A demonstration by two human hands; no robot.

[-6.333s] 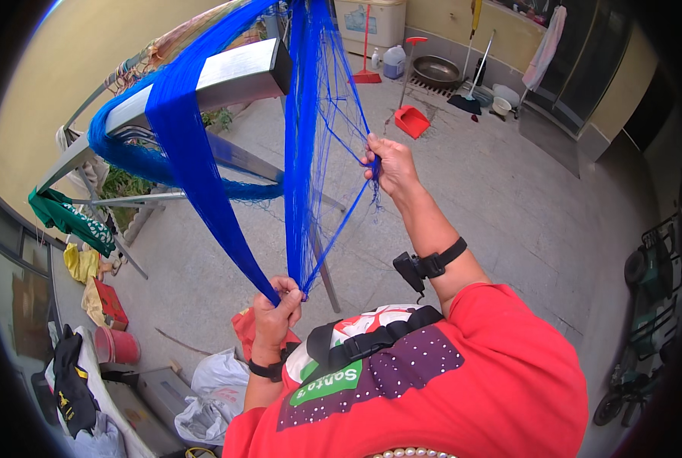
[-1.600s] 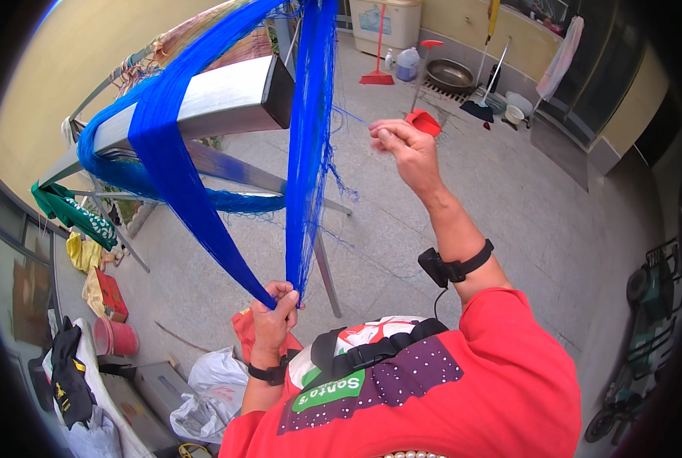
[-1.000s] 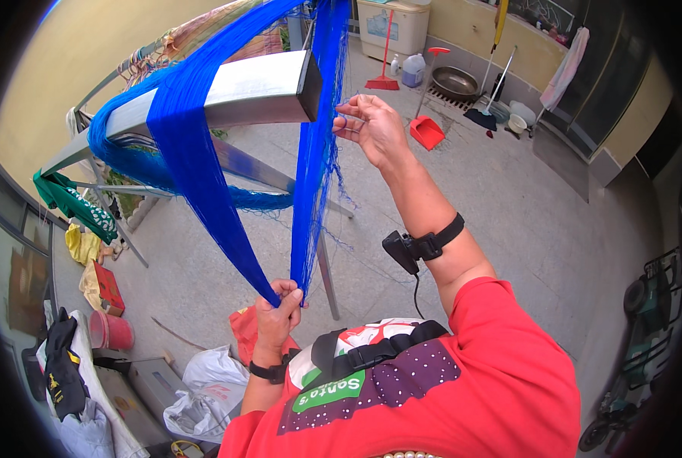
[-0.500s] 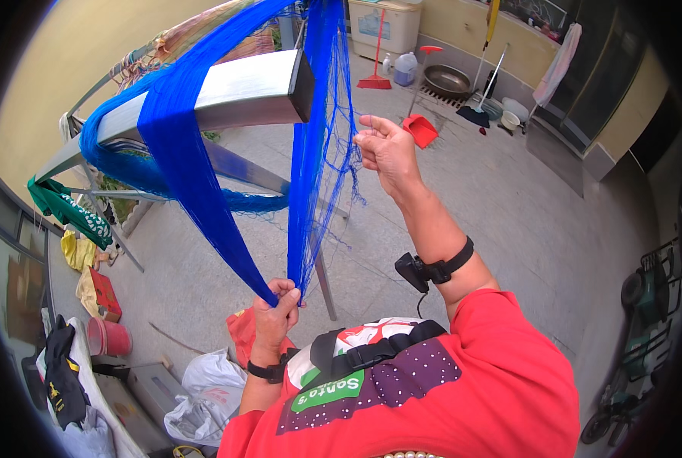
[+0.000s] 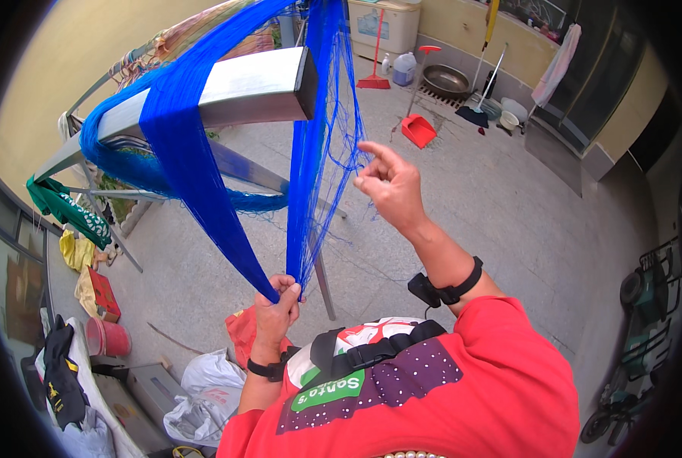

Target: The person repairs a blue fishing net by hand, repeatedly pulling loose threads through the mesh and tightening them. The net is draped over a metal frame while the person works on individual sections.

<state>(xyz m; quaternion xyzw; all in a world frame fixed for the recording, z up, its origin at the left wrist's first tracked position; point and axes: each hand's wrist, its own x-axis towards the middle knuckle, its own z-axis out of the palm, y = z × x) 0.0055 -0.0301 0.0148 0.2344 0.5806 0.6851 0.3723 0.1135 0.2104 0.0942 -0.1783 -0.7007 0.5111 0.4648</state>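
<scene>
A big skein of blue yarn [image 5: 196,168] hangs over the end of a metal frame [image 5: 249,84]. Its two sides run down to a narrow point, where my left hand [image 5: 277,301] is closed around the lower end. On the right side, many loose strands [image 5: 341,145] stand away from the main bundle in a tangle. My right hand [image 5: 393,189] is just to the right of these strands, its index finger stretched out and apart from the thumb, the other fingers curled. Nothing shows between finger and thumb; fine threads lie close to the fingertips.
Darker blue yarn [image 5: 127,169] loops around the frame behind. A green cloth [image 5: 66,210] hangs at the frame's left end. A red dustpan [image 5: 419,131], a broom [image 5: 374,80] and a metal basin [image 5: 446,82] stand farther off. White plastic bags [image 5: 207,382] and a red bucket [image 5: 108,336] sit at lower left.
My right hand has moved down and slightly right, and its index finger and thumb have come apart. The loose strands have shifted. My left hand keeps its hold on the skein.
</scene>
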